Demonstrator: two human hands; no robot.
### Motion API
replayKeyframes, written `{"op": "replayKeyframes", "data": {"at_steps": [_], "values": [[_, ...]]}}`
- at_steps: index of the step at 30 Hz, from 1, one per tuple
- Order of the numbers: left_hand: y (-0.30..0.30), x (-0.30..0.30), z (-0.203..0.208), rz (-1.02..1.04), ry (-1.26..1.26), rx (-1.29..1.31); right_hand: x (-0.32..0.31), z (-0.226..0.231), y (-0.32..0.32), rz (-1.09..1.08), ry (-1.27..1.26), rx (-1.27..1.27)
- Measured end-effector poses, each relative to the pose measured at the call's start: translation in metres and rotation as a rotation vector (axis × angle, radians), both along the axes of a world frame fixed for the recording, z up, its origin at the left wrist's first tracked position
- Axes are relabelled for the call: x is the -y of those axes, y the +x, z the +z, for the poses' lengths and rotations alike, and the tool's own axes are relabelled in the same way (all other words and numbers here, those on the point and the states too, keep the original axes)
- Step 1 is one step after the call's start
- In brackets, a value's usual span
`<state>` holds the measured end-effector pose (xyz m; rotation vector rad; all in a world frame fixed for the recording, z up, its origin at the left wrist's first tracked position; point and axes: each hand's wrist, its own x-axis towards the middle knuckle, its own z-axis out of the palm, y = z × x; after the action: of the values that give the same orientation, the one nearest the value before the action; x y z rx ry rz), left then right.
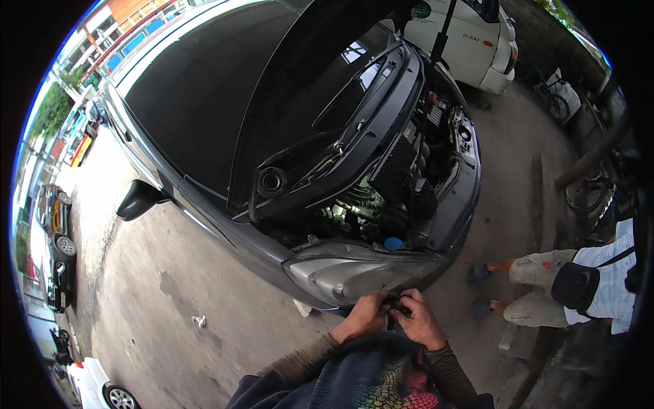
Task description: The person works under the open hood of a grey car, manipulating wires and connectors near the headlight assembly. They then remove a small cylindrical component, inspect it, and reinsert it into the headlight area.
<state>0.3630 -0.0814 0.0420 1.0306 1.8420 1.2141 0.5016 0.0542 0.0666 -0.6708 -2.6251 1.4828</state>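
My left hand (366, 316) and my right hand (421, 323) meet close to my body, just in front of the car's headlight (340, 276). Both have their fingers bent around a small dark piece (392, 304), too small and too covered by the fingers to name. Beyond them stands a dark grey car (238, 245) with its hood (289, 75) raised. Its engine bay (368, 211) lies exposed, with a blue cap (393, 243) near the headlight.
At the right a person in a white shirt (616, 273) and beige shorts stands by the bumper. A white vehicle (466, 48) is parked behind the car, with bicycles (593, 194) along the right wall. Stained concrete floor (184, 286) stretches left, towards other parked cars (58, 252).
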Motion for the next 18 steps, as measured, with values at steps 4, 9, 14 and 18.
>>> {"op": "replayKeyframes", "data": {"at_steps": [4,9,14,18], "values": [[-0.014,-0.016,-0.004,0.091,0.032,-0.073,-0.05,0.006,-0.018,0.088,-0.284,-0.05],[-0.031,-0.04,0.009,0.052,-0.024,0.645,-0.137,0.019,-0.038,0.332,-0.767,0.04],[-0.01,-0.09,0.018,0.176,0.117,0.665,-0.198,0.027,-0.067,0.634,-0.874,0.085],[0.005,-0.124,0.038,0.432,0.234,0.761,-0.24,0.043,-0.087,0.734,-0.84,0.135]]}}
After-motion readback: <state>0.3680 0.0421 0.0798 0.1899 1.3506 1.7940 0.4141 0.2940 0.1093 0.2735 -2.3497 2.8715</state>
